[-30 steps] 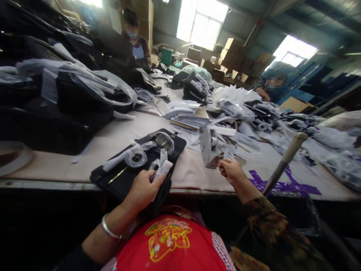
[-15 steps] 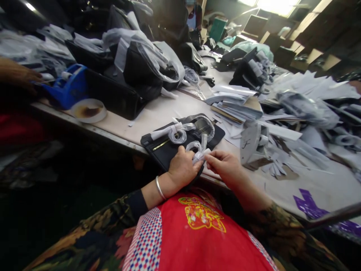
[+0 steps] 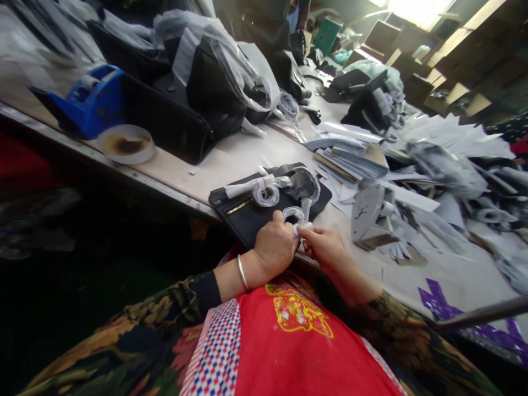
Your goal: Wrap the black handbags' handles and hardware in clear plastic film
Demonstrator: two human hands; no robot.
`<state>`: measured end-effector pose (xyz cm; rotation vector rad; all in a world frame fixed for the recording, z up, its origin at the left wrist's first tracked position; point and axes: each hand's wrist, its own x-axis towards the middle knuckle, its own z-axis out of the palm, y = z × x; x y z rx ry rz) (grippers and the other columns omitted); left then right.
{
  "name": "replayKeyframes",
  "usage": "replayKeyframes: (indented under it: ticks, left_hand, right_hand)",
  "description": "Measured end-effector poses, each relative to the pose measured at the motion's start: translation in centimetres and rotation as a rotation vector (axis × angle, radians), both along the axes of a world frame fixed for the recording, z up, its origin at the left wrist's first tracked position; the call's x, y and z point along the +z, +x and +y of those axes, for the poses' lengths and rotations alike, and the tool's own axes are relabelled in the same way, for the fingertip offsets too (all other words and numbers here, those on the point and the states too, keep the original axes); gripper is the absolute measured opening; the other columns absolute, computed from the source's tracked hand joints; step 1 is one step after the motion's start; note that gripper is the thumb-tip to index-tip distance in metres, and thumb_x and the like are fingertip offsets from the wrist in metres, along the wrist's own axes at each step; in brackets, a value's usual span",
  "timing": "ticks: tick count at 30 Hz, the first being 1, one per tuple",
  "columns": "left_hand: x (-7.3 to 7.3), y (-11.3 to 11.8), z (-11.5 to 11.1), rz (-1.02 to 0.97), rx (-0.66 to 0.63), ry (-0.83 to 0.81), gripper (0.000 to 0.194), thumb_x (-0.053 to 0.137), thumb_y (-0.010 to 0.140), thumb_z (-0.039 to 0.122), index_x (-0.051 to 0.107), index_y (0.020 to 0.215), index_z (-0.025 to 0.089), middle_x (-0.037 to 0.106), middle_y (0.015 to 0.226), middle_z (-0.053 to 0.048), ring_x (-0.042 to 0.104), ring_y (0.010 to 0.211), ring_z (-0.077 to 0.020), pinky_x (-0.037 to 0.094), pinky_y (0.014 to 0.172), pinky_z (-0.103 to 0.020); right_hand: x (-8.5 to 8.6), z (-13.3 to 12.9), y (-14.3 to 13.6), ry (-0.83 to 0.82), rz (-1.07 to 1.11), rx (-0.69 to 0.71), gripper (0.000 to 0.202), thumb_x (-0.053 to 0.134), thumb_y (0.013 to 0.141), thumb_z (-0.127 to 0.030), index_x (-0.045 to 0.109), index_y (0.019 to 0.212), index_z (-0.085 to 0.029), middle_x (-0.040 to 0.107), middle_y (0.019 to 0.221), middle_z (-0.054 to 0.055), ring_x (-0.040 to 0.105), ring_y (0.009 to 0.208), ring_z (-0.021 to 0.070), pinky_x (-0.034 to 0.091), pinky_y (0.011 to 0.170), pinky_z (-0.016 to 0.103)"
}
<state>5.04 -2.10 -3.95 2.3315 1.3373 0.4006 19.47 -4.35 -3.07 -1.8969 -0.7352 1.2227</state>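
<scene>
A black bag (image 3: 247, 220) with a gold zip lies at the table's front edge, partly under my hands. Its handle (image 3: 314, 192) is wrapped in clear plastic, and white wrapping (image 3: 243, 188) covers a part on its left side. My left hand (image 3: 274, 245) is closed on the white wrapping at the near end of the handle, beside a plastic-covered loop (image 3: 292, 214). Thumb and fingers of my right hand (image 3: 324, 247) pinch the same white wrapping from the right. Both hands' fingertips nearly meet, and the gripped piece is mostly hidden.
To the left stand a blue tape dispenser (image 3: 97, 102) and a tape roll (image 3: 126, 144), in front of plastic-covered black bags (image 3: 214, 82). On the right lie stacked papers (image 3: 350, 157), a white box (image 3: 371, 214), plastic-wrapped pieces (image 3: 445, 165) and purple tape (image 3: 445, 305).
The view has shifted slightly. My left hand has turned further over the white wrapping, covering more of it, and my right fingers stay pinched there. Another person's hand at the left has left view.
</scene>
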Motion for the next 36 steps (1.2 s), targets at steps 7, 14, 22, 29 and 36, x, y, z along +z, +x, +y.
replayKeyframes:
  ticks: [7,14,22,29,36]
  left_hand:
    - [-0.2,0.0,0.0,-0.001,0.001,0.023,0.027,0.057,0.094,0.038,0.067,0.094,0.013,0.055,0.108,-0.015,0.066,0.077,-0.0238,0.052,0.063,-0.032]
    - [-0.4,-0.4,0.1,-0.070,0.023,0.031,0.028,0.059,0.092,0.040,0.069,0.092,0.013,0.055,0.105,-0.014,0.063,0.077,-0.0208,0.055,0.070,-0.033]
    - [-0.8,-1.1,1.4,-0.209,0.049,-0.017,0.029,0.067,0.087,0.039,0.074,0.089,0.011,0.058,0.095,-0.013,0.063,0.087,-0.0236,0.055,0.082,-0.034]
    - [-0.5,-2.4,3.0,-0.361,0.014,-0.248,0.035,0.063,0.090,0.044,0.077,0.085,0.013,0.067,0.082,-0.008,0.061,0.078,-0.0192,0.046,0.072,-0.029]
    - [0.0,-3.0,3.4,-0.564,-0.018,-0.595,0.045,0.059,0.089,0.054,0.071,0.080,0.011,0.057,0.063,0.001,0.045,0.056,-0.0112,0.031,0.052,-0.025]
  right_hand:
    - [0.6,-0.6,0.2,-0.093,0.168,-0.059,0.033,0.085,0.068,-0.037,0.060,0.065,-0.015,0.058,0.054,-0.002,0.041,0.037,0.0040,0.027,0.031,0.014]
    - [1.2,-1.2,0.1,-0.097,0.323,-0.067,0.024,0.082,0.070,-0.025,0.061,0.067,-0.014,0.055,0.056,-0.003,0.039,0.042,0.0032,0.034,0.036,0.014]
    - [1.2,-0.5,-0.5,0.053,0.340,0.012,0.027,0.083,0.059,-0.028,0.063,0.071,-0.016,0.059,0.059,-0.003,0.045,0.048,0.0061,0.036,0.043,0.019]
    - [1.2,0.3,-0.7,0.267,0.104,0.155,0.034,0.079,0.066,-0.045,0.059,0.072,-0.019,0.064,0.057,-0.002,0.041,0.044,0.0070,0.029,0.043,0.021]
    - [0.6,1.2,0.1,0.385,-0.083,0.282,0.032,0.074,0.074,-0.049,0.059,0.066,-0.022,0.057,0.052,-0.004,0.047,0.049,0.0112,0.036,0.049,0.025]
